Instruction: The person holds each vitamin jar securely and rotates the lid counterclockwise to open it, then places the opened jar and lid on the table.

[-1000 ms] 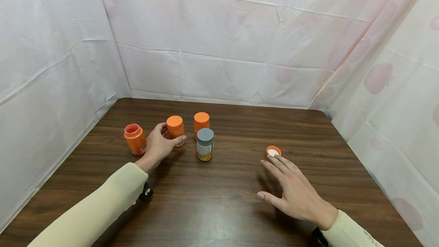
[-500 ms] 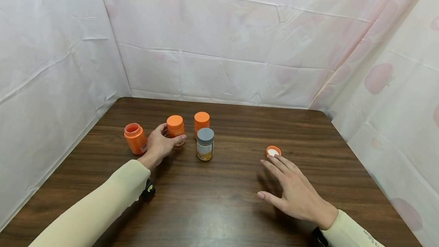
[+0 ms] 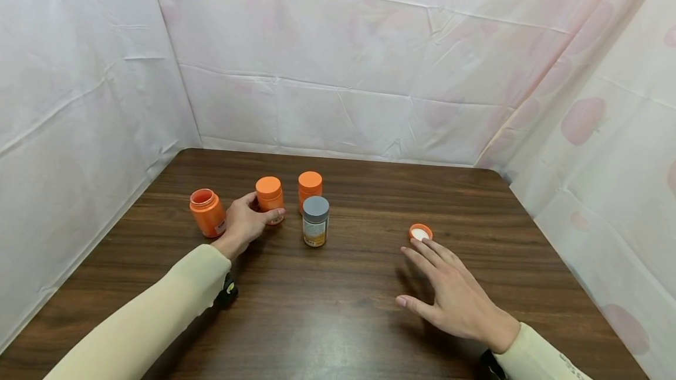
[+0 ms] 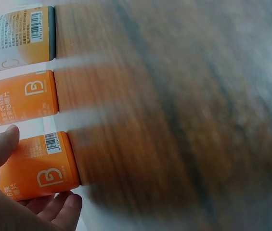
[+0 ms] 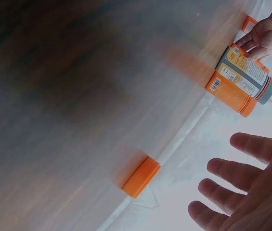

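My left hand (image 3: pixel 245 221) holds a capped orange bottle (image 3: pixel 270 197), with the thumb in front and the fingers round the far side. In the left wrist view this bottle (image 4: pixel 38 166) stands upright on the table, a white B logo and barcode on its side. An uncapped orange bottle (image 3: pixel 208 216) is just left of that hand. To the right stand another capped orange bottle (image 3: pixel 310 185) and a grey-lidded bottle (image 3: pixel 315 224) with a yellow label. My right hand (image 3: pixel 455 295) is spread over the table, fingertips close to an upturned orange cap (image 3: pixel 421 232) with a white inside.
The brown wood-grain table (image 3: pixel 338 315) has white cloth sheets (image 3: pixel 338 63) hanging behind it and along both sides. The several bottles stand close together on the left half, while the loose cap lies to the right.
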A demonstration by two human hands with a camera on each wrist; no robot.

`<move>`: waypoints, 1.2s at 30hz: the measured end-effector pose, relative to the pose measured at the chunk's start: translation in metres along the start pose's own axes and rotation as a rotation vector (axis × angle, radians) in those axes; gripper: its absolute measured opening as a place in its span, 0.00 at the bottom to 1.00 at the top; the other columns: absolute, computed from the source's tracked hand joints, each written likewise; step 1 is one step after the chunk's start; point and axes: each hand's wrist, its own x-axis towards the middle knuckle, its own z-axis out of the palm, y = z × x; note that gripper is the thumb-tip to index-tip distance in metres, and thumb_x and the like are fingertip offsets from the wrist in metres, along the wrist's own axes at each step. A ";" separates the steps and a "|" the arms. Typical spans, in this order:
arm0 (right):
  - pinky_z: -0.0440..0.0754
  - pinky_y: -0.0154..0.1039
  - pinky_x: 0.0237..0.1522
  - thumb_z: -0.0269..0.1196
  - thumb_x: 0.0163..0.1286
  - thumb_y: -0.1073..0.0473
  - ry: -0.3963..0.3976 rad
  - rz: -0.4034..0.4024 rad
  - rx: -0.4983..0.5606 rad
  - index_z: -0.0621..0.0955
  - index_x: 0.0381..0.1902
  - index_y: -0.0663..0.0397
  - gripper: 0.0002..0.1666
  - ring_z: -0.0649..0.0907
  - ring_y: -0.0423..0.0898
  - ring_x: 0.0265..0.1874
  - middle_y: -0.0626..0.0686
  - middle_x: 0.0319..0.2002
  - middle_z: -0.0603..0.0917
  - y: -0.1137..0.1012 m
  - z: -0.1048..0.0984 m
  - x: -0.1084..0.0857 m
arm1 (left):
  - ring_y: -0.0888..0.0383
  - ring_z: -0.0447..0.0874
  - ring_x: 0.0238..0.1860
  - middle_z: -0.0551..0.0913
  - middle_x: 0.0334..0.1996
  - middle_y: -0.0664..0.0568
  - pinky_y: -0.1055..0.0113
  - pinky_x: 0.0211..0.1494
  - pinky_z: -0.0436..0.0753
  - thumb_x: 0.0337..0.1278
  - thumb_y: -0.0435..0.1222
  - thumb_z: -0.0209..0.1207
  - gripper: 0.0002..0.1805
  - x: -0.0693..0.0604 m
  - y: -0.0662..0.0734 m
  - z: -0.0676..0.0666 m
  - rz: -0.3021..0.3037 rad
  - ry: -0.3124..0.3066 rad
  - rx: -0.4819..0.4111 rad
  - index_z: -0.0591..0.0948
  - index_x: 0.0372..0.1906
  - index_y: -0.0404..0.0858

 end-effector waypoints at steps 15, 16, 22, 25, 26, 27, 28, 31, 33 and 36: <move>0.62 0.62 0.69 0.65 0.64 0.27 -0.006 0.004 0.003 0.71 0.75 0.46 0.49 0.68 0.60 0.73 0.53 0.75 0.68 0.001 0.000 -0.001 | 0.43 0.78 0.64 0.79 0.64 0.40 0.46 0.68 0.74 0.57 0.52 0.73 0.41 -0.009 0.002 -0.005 0.045 0.066 0.028 0.74 0.71 0.39; 0.63 0.62 0.69 0.65 0.64 0.26 -0.005 0.004 0.003 0.71 0.75 0.46 0.49 0.68 0.60 0.73 0.53 0.75 0.68 0.002 0.000 -0.001 | 0.43 0.78 0.63 0.80 0.64 0.40 0.47 0.67 0.74 0.56 0.52 0.73 0.41 -0.010 0.003 -0.006 0.052 0.070 0.032 0.74 0.71 0.38; 0.63 0.62 0.69 0.65 0.65 0.26 -0.004 0.007 0.010 0.72 0.74 0.47 0.49 0.68 0.60 0.73 0.53 0.75 0.69 0.002 0.000 -0.002 | 0.44 0.80 0.61 0.81 0.62 0.40 0.47 0.65 0.76 0.56 0.52 0.73 0.40 -0.017 0.004 -0.011 0.104 0.081 0.041 0.75 0.69 0.38; 0.62 0.62 0.69 0.64 0.65 0.26 -0.006 0.009 0.011 0.72 0.74 0.47 0.49 0.68 0.60 0.73 0.53 0.75 0.68 0.002 0.000 -0.002 | 0.44 0.80 0.60 0.81 0.61 0.40 0.47 0.64 0.77 0.56 0.51 0.73 0.39 -0.021 0.004 -0.014 0.134 0.076 0.034 0.76 0.69 0.38; 0.62 0.62 0.69 0.64 0.65 0.26 -0.007 0.010 0.011 0.71 0.75 0.47 0.49 0.68 0.60 0.73 0.53 0.75 0.68 0.002 0.000 -0.002 | 0.43 0.80 0.61 0.81 0.62 0.40 0.48 0.64 0.77 0.56 0.51 0.74 0.39 -0.022 0.004 -0.014 0.143 0.072 0.029 0.76 0.69 0.37; 0.62 0.62 0.70 0.64 0.65 0.26 -0.007 0.011 0.011 0.71 0.75 0.46 0.49 0.68 0.60 0.73 0.53 0.75 0.68 0.002 0.000 -0.002 | 0.44 0.81 0.60 0.81 0.62 0.40 0.48 0.64 0.78 0.56 0.51 0.74 0.39 -0.023 0.004 -0.015 0.150 0.070 0.026 0.76 0.69 0.37; 0.62 0.62 0.70 0.64 0.65 0.26 -0.008 0.012 0.011 0.71 0.75 0.46 0.49 0.67 0.60 0.73 0.53 0.75 0.68 0.002 0.000 -0.002 | 0.44 0.81 0.60 0.81 0.61 0.40 0.48 0.63 0.78 0.56 0.50 0.74 0.39 -0.024 0.004 -0.016 0.158 0.069 0.022 0.76 0.69 0.37; 0.62 0.62 0.69 0.64 0.64 0.26 -0.008 0.013 0.012 0.71 0.75 0.46 0.49 0.67 0.60 0.73 0.53 0.75 0.68 0.001 0.000 -0.002 | 0.44 0.82 0.60 0.81 0.61 0.40 0.49 0.62 0.79 0.56 0.50 0.74 0.39 -0.027 0.003 -0.016 0.179 0.064 0.003 0.76 0.68 0.37; 0.62 0.62 0.69 0.64 0.65 0.26 -0.008 0.013 0.014 0.71 0.75 0.46 0.49 0.67 0.60 0.73 0.53 0.75 0.68 0.001 0.000 -0.002 | 0.44 0.82 0.59 0.82 0.60 0.40 0.50 0.61 0.80 0.55 0.50 0.74 0.39 -0.028 0.003 -0.017 0.189 0.066 -0.003 0.77 0.68 0.37; 0.62 0.62 0.70 0.64 0.65 0.26 -0.010 0.013 0.015 0.71 0.75 0.46 0.49 0.67 0.60 0.73 0.53 0.75 0.68 0.001 0.000 -0.001 | 0.45 0.82 0.59 0.82 0.59 0.41 0.50 0.61 0.80 0.55 0.51 0.74 0.39 -0.031 0.003 -0.017 0.199 0.066 -0.007 0.77 0.68 0.37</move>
